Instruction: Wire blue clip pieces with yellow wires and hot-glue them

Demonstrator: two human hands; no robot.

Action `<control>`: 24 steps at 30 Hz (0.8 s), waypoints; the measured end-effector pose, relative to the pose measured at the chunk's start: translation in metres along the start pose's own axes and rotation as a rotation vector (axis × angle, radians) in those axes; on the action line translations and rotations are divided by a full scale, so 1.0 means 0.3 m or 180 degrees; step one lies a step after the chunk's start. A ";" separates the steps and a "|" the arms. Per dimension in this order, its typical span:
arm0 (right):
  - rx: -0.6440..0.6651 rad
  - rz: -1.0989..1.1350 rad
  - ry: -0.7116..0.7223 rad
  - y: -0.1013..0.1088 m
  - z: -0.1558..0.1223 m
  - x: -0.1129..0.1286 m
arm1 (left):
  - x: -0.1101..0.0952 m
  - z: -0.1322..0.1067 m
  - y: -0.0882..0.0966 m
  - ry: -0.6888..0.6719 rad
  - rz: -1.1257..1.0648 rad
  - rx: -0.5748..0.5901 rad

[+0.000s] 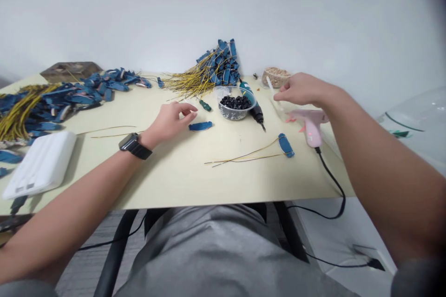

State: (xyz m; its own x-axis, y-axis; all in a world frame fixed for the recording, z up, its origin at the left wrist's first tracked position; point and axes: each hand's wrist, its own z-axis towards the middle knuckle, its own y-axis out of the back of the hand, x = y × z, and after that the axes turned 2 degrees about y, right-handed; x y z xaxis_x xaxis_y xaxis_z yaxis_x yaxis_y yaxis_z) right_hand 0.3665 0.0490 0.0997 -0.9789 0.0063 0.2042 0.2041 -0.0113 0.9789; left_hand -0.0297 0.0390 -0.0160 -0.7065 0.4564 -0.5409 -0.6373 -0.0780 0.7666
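My left hand [172, 119] rests on the beige table [181, 171] with its fingers curled, just left of a loose blue leaf piece [200, 126]; whether it pinches anything is unclear. My right hand [299, 90] hovers above the pink glue gun [310, 125], fingers pressed together near a white glue stick [271, 87]. A glass bowl of black beads [236, 104] stands between my hands. A blue leaf on yellow wires [285, 145] lies in front of the glue gun.
Piles of blue leaves with yellow wires lie at the left [52, 102] and back centre [216, 67]. A rotary tool [256, 111], a green screwdriver [205, 105], a bowl of tan beads [276, 76] and a white box [40, 164] are on the table. The glue gun's cord [334, 185] hangs off the right edge.
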 end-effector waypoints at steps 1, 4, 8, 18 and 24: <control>-0.0049 0.0348 -0.0146 0.013 -0.028 0.021 | -0.008 -0.002 0.001 0.0010 -0.0002 -0.0053; 0.0004 0.1665 -0.0033 0.017 -0.122 0.124 | -0.056 -0.017 0.000 -0.0093 -0.0246 -0.0098; 0.0317 0.2464 0.0523 -0.043 -0.190 0.268 | -0.158 -0.037 -0.004 -0.0168 -0.1132 0.0134; 0.0104 0.2870 0.0922 -0.122 -0.200 0.433 | -0.315 -0.049 -0.004 0.0153 -0.3104 0.1071; -0.0040 0.3022 0.1079 -0.134 -0.223 0.396 | -0.203 0.080 0.175 0.0753 -0.2916 -0.0487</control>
State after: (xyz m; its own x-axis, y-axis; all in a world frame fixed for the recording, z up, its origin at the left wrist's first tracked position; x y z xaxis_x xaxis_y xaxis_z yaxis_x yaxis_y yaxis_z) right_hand 0.2414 -0.0166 0.0840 -0.3625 -0.2954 0.8839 0.9025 0.1255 0.4120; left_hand -0.0126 0.0283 0.0656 0.0532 0.2080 -0.9767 -0.9947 0.0978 -0.0334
